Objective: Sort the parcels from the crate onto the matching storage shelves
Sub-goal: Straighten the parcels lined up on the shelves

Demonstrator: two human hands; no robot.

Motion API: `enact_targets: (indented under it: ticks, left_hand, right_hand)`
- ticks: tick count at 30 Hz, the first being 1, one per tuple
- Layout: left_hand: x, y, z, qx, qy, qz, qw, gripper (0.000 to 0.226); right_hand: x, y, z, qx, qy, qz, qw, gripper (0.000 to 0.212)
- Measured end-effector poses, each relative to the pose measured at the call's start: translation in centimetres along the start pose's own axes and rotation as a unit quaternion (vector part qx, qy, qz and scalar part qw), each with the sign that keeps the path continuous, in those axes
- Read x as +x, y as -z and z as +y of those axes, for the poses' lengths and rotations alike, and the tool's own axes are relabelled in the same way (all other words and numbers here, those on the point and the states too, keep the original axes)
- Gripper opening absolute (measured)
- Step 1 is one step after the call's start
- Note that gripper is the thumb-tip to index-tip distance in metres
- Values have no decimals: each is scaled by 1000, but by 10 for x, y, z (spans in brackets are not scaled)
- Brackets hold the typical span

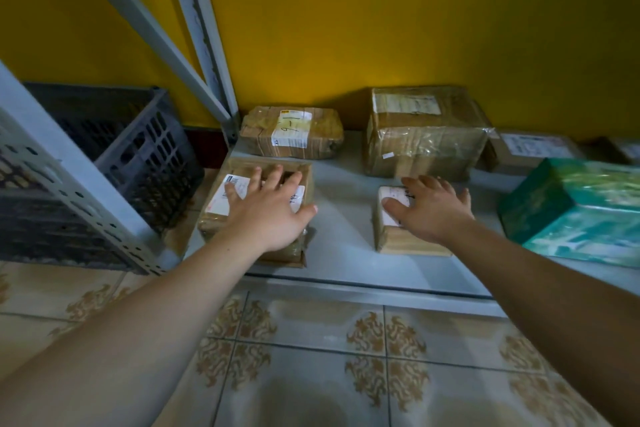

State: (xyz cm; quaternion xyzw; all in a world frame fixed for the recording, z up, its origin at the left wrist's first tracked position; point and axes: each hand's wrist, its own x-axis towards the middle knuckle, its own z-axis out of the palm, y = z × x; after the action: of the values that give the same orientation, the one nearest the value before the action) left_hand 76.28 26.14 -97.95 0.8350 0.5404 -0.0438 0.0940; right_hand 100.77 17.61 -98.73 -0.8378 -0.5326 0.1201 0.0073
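1. I have the left hand point(266, 208) lying flat on top of a brown taped parcel point(211, 224), fingers straight and spread. It presses on the parcel and grips nothing.
2. The right hand point(433, 210) rests the same way on a smaller parcel point(398, 241), fingers loosely spread and the thumb across its white label (I can make out no curl round the edges).
3. Both parcels sit near the front edge of the low grey shelf point(346, 218). The brown one is at the left corner and the smaller one is apart to its right.
4. Behind the brown parcel, against the yellow wall point(381, 28), lies a flat parcel with a handwritten label point(291, 132). Beside it stands a big tape-wrapped box point(426, 142), just behind the right hand.
5. A teal box point(571, 211) sits towards the shelf's right end, with pale cartons point(533, 149) behind it.
6. The dark slatted crate point(149, 156) stands left of the shelf, behind a perforated grey upright point(79, 191). I cannot see what is inside it.
7. Patterned floor tiles point(311, 357) lie in front.
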Motion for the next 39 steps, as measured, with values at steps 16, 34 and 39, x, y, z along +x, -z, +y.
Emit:
enact_targets:
  ticks: [16,34,39]
  left_hand:
    - [-5,-4,-2,-2,-10,12,1000,69]
    - [21,26,-19,-12,48,18,999,80]
    - [30,15,-33,-23,69,-29,997,86]
  right_hand:
    - [-22,-12,-36,-47,3,-17,999,71]
    - [14,22,-67,41,70,37,996,77]
    - [64,29,-96,57,110,40,992,77]
